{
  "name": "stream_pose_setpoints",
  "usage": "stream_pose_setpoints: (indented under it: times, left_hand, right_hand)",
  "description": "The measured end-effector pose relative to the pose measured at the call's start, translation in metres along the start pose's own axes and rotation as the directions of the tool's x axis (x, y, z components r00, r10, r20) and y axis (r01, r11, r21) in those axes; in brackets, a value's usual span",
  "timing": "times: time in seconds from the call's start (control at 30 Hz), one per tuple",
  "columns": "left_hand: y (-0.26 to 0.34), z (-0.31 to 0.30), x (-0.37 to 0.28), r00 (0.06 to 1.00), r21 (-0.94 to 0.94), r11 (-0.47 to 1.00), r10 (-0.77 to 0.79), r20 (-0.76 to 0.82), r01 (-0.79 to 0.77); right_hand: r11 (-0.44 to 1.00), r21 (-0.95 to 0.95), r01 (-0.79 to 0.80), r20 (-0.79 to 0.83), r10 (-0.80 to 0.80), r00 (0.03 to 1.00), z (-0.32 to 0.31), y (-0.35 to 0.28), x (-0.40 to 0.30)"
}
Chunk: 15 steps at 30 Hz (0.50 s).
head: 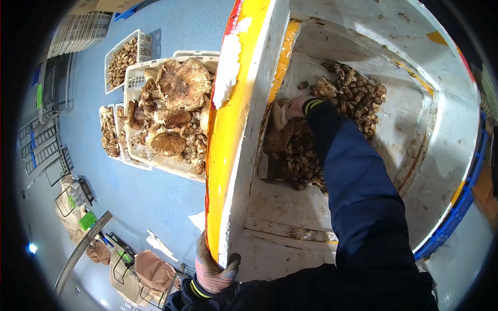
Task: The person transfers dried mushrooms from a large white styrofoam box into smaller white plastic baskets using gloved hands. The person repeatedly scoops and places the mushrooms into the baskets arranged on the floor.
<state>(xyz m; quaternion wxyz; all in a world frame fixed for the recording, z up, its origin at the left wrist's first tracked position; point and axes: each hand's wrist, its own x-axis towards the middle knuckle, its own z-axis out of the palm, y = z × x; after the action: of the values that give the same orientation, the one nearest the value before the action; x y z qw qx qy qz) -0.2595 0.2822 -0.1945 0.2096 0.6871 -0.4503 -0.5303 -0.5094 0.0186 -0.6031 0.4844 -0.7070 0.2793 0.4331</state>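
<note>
My left hand (215, 268), in a striped knit glove, grips the near corner of the yellow-and-white foam box wall (229, 155), thumb on its inner side. My right arm, in a dark blue sleeve, reaches down into the box. Deep inside, my right hand (296, 107) is at the brown mushrooms, beside a large pale piece (279, 116); the fingers are mostly hidden, so its grip does not show. Piles of small brown mushrooms (360, 99) lie on the box's white floor on both sides of the forearm.
On the blue surface (171, 202) left of the box stands a white plastic basket (134, 77) heaped with big mushrooms (184, 83). Smaller baskets of mushrooms (123, 62) sit beyond it. A curved metal rail (83, 248) and chairs with brown covers (153, 270) are at the lower left.
</note>
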Motion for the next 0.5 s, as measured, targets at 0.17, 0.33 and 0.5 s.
stream_pose_setpoints:
  times: [0.17, 0.33, 0.5]
  left_hand:
    - [0.004, -0.003, -0.001, 0.999, -0.010, 0.999, -0.050, 0.012, 0.050]
    - [0.003, -0.006, 0.001, 1.000, 0.069, 0.997, -0.024, 0.015, 0.023]
    - [-0.003, -0.012, 0.006, 0.987, 0.018, 0.998, 0.065, 0.148, -0.068]
  right_hand:
    - [0.974, 0.126, -0.190, -0.235, 0.215, 0.948, 0.014, -0.058, -0.105]
    - [0.869, 0.486, 0.098, -0.397, 0.120, 0.910, 0.051, -0.023, -0.139]
    - [0.481, 0.555, 0.679, -0.775, 0.001, 0.632, 0.047, -0.052, -0.262]
